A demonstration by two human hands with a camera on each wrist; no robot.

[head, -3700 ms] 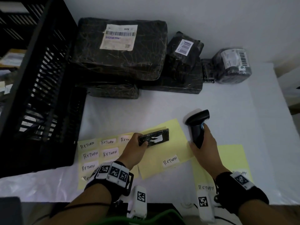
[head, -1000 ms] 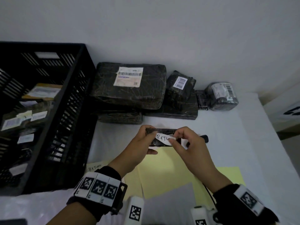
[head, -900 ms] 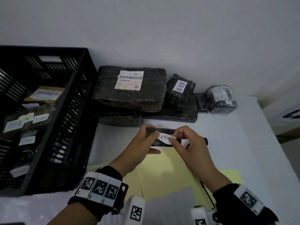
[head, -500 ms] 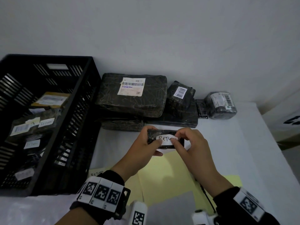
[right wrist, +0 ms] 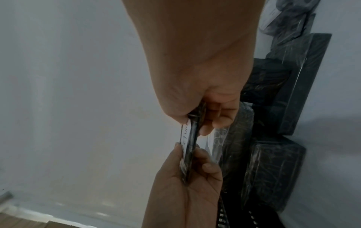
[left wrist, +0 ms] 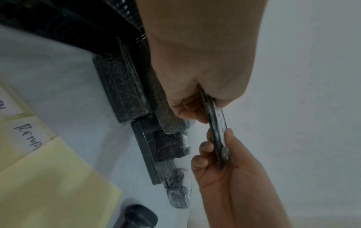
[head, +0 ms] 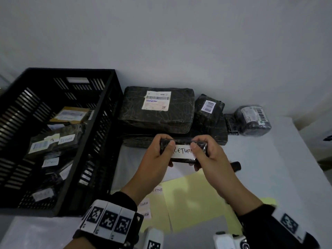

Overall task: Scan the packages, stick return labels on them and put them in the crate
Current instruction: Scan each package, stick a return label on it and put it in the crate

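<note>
The white table runs off the frame at 3 and 6 o'clock, and the black crate at 9 o'clock is cut by the left edge; inside it at least five labelled parcels show, their print too dim to read. At 12 o'clock a stack of wrapped packages sits against the wall: one large on top, two flat ones partly buried under it, a small one leaning at 1 o'clock, and a rounded one at 2 o'clock, with a small dark piece between them that I cannot identify. Yellow backing sheets lie at 6 o'clock, at least two, mostly hidden by the forearms, with three RETURN stickers peeking beside the left wrist. The scanner shows only its black tip at 3 o'clock behind the right hand. In the centre, raised above the table, the small black package is held level between both hands; the left hand pinches its left end, thumb on the front and fingers curled behind, and the right hand pinches the right end the same way, thumb pressing the white return label, whose last letter it covers
</note>
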